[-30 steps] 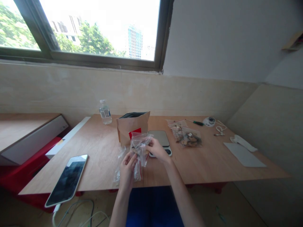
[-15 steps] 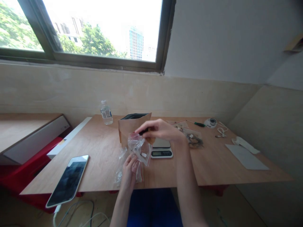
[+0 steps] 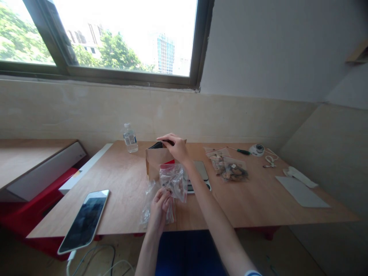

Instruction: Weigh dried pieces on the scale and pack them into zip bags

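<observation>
My left hand (image 3: 161, 199) pinches the lower part of a clear zip-lock bag (image 3: 174, 182) with a red top strip, held up in front of the brown paper bag (image 3: 156, 163). Below that hand, more clear plastic bags (image 3: 146, 209) lie near the table's front edge. My right hand (image 3: 176, 147) is at the open mouth of the paper bag, fingers closed on a small dark thing (image 3: 170, 142) whose kind I cannot make out. Under my right forearm is a white kitchen scale (image 3: 201, 170), its display partly covered.
Filled zip-lock bags (image 3: 233, 171) lie right of the scale. Beyond them are a green-handled screwdriver (image 3: 243, 152), a white dome camera (image 3: 257, 150) and a white sheet (image 3: 301, 191). A water bottle (image 3: 130, 138) stands at the back left; a phone (image 3: 84, 220) overhangs the front left edge.
My right hand has moved up and away, from above the zip-lock bag to the paper bag's mouth. My left hand keeps its hold on the zip-lock bag, almost in place.
</observation>
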### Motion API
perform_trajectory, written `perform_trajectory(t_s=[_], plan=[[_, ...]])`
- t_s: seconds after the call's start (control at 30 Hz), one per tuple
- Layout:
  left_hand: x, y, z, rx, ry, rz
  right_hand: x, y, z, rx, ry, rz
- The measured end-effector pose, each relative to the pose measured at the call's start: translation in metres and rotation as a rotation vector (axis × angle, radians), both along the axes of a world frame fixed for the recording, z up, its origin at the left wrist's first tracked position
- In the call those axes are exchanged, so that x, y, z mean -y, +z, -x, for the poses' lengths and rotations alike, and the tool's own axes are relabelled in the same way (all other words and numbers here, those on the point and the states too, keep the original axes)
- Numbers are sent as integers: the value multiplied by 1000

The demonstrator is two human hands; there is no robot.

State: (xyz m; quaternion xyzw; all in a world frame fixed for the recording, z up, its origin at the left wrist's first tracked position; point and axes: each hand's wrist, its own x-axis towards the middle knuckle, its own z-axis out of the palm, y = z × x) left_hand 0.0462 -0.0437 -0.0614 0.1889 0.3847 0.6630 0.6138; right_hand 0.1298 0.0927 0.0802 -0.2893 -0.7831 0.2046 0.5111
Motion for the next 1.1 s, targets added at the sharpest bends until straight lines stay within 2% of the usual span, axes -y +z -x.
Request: perform_trajectory(t_s=[0.17, 0.3, 0.37, 0.43, 0.5, 0.6, 0.67, 0.73, 0.87, 1.0, 1.1], plan=[[1, 2, -1, 29, -26, -2, 6, 6, -10, 124, 50, -26], [2, 3, -1, 3, -49, -29, 14, 13, -15, 237, -37, -47], [2, 3, 0, -12, -48, -25, 22, 16, -18, 217, -102, -84], [2, 2, 1, -20, -41, -20, 33, 17, -26, 106, -135, -95], [2, 3, 2, -28, -32, -28, 48, 17, -39, -58, -142, -31], [3, 5, 1, -58, -8, -63, 75, 11, -64, -178, -93, 191], [3, 8, 0, -95, 9, -101, 93, 4, -78, -74, -27, 367], [5, 10, -2, -128, 26, -134, 108, -5, -85, 98, 0, 486], [7, 13, -4, -176, 39, -150, 119, -24, -76, 232, 1, 520], [11, 16, -3, -316, 66, -153, 115, -41, -60, 237, 150, 532], [14, 20, -1, -430, 75, -172, 112, -50, -54, 171, 133, 517]])
